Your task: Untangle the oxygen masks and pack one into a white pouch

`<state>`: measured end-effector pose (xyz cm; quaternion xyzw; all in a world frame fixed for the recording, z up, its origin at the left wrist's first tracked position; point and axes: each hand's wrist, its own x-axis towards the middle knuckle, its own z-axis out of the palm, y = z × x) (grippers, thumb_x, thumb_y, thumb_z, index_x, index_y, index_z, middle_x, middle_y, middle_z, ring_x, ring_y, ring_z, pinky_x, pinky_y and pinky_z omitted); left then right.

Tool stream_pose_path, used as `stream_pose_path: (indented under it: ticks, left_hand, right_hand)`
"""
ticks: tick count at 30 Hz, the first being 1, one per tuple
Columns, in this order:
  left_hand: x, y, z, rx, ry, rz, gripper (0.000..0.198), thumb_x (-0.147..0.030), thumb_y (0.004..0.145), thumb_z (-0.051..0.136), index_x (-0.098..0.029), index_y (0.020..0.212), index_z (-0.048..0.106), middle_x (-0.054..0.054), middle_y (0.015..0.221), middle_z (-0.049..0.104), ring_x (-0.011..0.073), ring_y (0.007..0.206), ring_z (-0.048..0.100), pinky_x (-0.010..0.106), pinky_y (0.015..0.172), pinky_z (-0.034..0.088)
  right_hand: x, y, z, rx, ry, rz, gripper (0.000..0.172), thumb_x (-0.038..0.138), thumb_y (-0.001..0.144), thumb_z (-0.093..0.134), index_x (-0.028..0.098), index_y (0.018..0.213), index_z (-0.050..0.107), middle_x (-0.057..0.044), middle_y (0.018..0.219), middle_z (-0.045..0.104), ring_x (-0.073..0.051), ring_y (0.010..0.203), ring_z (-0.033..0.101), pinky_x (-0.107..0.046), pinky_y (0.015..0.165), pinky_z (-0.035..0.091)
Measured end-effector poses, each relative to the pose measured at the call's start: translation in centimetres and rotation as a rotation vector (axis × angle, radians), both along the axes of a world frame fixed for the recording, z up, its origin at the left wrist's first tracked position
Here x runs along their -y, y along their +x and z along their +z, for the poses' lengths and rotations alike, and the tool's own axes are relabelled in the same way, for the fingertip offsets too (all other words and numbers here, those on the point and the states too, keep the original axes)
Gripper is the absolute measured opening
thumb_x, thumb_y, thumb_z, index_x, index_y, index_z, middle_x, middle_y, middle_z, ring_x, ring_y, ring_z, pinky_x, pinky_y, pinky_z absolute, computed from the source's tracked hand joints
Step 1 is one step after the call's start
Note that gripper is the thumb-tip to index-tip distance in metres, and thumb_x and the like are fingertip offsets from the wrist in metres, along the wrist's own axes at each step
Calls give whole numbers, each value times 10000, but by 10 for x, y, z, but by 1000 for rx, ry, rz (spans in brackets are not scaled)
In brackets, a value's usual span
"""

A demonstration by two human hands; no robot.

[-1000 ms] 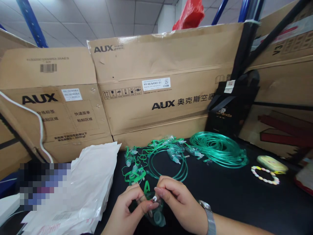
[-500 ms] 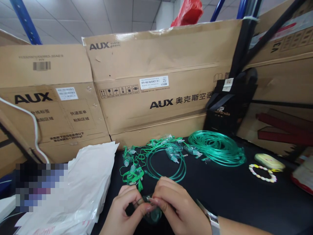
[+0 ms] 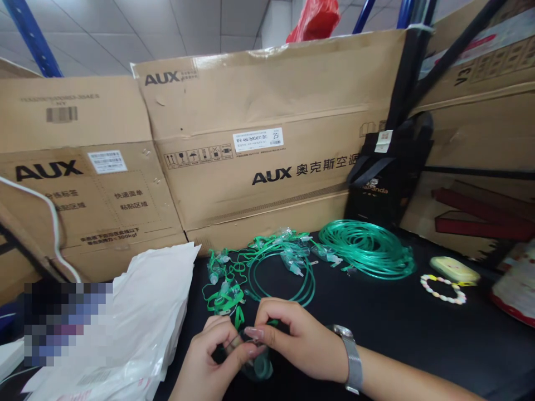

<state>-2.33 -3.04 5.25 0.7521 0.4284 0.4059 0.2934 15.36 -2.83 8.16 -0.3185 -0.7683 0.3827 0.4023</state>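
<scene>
A tall cardboard box (image 3: pixel 251 100) walls off the far edge of the black table (image 3: pixel 397 334), whose surface shows in a broad stretch between the right forearm and the beaded bracelet (image 3: pixel 443 298). On the left, a stack of white packets (image 3: pixel 142 301) narrows the room beside the left hand (image 3: pixel 211 353); beyond the hands, a tangle of green straps and small masks (image 3: pixel 228 295) lies near, with a coil of green tubing (image 3: pixel 363 248) farther right. The mask in hand (image 3: pixel 262 367), see-through dark green with a round port, is low at the front, partly hidden by fingers. The left thumb and forefinger pinch its edge. The right hand (image 3: pixel 303 342) bends in from the right, its thumb tip at the same edge; whether it grips there I cannot tell. A watch (image 3: pixel 354 359) circles that wrist.
</scene>
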Motion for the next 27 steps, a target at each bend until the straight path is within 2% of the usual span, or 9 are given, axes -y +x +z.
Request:
stream_pose_path:
  ticks: [3, 7, 12, 17, 22, 24, 27]
  left_hand:
    - [1, 2, 0, 10, -31, 2, 329, -342, 715, 643, -189, 473, 479, -30, 517, 469, 149, 576, 467, 242, 566, 385]
    - [1, 3, -3, 31, -38, -4, 331, -330, 715, 643, -188, 470, 473, -32, 513, 464, 147, 571, 459, 243, 569, 378]
    - [1, 4, -4, 45, -85, -51, 311, -317, 716, 640, -189, 485, 477, -28, 541, 469, 153, 605, 472, 239, 586, 381]
    - [-1, 8, 0, 96, -162, -127, 236, -295, 725, 631, -180, 543, 536, -15, 586, 516, 152, 621, 488, 244, 620, 384]
    - [0, 10, -4, 225, -219, -133, 207, -310, 700, 657, -169, 573, 576, -14, 597, 516, 136, 595, 456, 232, 586, 368]
    - [1, 10, -6, 258, -232, -127, 215, -320, 693, 663, -169, 566, 578, -25, 584, 496, 124, 565, 435, 229, 571, 367]
    - [1, 10, -6, 305, -257, -117, 244, -324, 686, 668, -172, 534, 551, -32, 567, 483, 116, 546, 422, 225, 556, 381]
  right_hand:
    - [-1, -1, -3, 32, -27, 15, 252, 331, 865, 466, 188, 658, 443, 33, 654, 466, -102, 612, 434, -225, 599, 369]
    - [0, 0, -5, 146, 36, 31, 219, 300, 896, 371, 196, 707, 403, 21, 696, 444, -112, 631, 416, -239, 612, 370]
    - [-1, 0, -7, 163, 37, 54, 285, 390, 906, 307, 204, 702, 376, 19, 699, 419, -121, 632, 384, -256, 612, 358]
    - [-7, -5, -18, -57, -264, 110, 423, 594, 813, 389, 193, 678, 393, 38, 648, 393, -114, 619, 363, -251, 598, 338]
    - [-9, -8, -24, -274, -481, 182, 435, 584, 738, 533, 172, 652, 427, 40, 629, 433, -92, 592, 371, -231, 583, 322]
    - [-7, -7, -20, -272, -476, 160, 430, 576, 737, 540, 170, 640, 436, 41, 616, 436, -93, 587, 373, -228, 573, 320]
    - [-4, -5, -13, -184, -345, 55, 395, 534, 778, 514, 165, 643, 475, 32, 627, 454, -105, 614, 391, -234, 594, 330]
